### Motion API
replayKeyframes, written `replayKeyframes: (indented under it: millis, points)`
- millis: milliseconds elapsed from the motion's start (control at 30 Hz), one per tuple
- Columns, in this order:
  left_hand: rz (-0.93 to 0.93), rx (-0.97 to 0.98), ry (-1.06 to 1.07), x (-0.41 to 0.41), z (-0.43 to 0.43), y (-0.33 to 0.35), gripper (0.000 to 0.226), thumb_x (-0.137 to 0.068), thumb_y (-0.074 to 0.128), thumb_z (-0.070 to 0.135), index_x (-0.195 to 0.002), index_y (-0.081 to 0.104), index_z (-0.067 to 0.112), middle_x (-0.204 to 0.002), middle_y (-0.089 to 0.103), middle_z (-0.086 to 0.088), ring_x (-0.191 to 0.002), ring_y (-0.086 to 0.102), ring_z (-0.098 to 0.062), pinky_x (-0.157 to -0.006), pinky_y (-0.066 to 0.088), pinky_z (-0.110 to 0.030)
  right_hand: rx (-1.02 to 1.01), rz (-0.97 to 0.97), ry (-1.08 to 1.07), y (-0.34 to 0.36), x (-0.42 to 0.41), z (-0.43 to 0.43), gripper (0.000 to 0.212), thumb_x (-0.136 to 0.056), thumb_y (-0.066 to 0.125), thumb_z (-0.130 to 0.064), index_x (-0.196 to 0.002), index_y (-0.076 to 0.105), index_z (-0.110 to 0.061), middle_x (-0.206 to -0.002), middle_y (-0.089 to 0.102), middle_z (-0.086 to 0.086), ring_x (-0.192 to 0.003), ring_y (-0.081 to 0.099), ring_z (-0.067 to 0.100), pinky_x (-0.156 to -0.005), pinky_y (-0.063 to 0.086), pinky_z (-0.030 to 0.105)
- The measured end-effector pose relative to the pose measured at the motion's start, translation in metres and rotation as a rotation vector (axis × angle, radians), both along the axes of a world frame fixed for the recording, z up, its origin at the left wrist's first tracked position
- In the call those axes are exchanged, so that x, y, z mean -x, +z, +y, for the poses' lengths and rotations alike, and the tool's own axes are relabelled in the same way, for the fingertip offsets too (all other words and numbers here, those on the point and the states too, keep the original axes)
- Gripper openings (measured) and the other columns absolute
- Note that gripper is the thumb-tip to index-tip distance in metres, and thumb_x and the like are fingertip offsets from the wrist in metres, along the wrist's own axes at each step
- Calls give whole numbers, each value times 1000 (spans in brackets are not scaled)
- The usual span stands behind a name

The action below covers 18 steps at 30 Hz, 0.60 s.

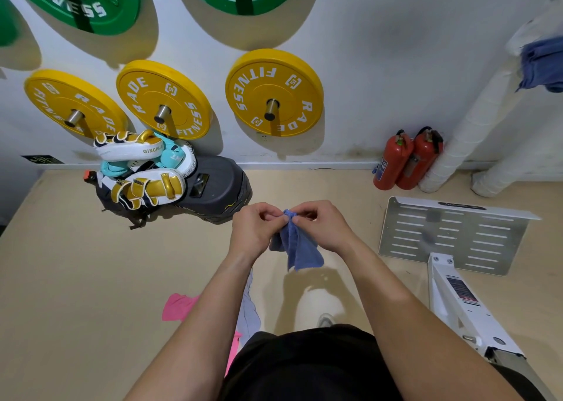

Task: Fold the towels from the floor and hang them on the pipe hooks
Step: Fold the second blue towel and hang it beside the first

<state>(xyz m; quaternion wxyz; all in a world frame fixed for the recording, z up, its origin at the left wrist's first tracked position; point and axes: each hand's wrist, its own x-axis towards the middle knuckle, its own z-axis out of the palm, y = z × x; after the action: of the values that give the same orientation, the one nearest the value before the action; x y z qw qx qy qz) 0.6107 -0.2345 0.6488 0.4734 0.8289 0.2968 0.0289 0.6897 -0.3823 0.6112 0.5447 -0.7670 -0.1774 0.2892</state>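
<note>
Gym floor (91, 263), left hand (254, 228) and right hand (323, 228), each grip pinched on blue towel (300, 245)

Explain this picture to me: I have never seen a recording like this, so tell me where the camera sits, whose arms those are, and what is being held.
There is no machine here. The one picture comes from a camera worn on a person's head, looking down at their own bare arms. The left hand and right hand pinch the top edge of a small blue towel, which hangs in the air between them. On the tan floor lie a pink towel and a pale one. Another blue towel already hangs by the white pipe on the right.
</note>
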Motion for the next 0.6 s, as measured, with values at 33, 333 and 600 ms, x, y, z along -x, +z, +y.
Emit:
replayKeyframes:
  millis: [33,333,600]
  points:
    - [5,-8,-5,0,1,-1,7,-77,82,21,-75,75,19,-57,65,10,-55,59,0,-53,44,-12,-5,2,4,2,1,0,16,-90,65,-21,-94,78,-29,-90,75,-14,-87,67,3,-80,52,23]
    - [20,7,-73,5,1,1,9,-80,81,21,-76,76,15,-57,69,-3,-52,59,-7,-55,51,-24,-8,-11,64,11,6,-5,11,-88,67,-31,-88,78,-34,-87,75,-15,-85,67,12,-82,56,30]
    - [-27,13,-108,12,6,-3,3,-89,72,24,-89,72,21,-67,67,2,-53,54,-5,-57,47,-19,-5,-8,37,22,10,-7,23,-87,56,-16,-75,72,-28,-82,71,-10,-76,61,5,-75,50,28]
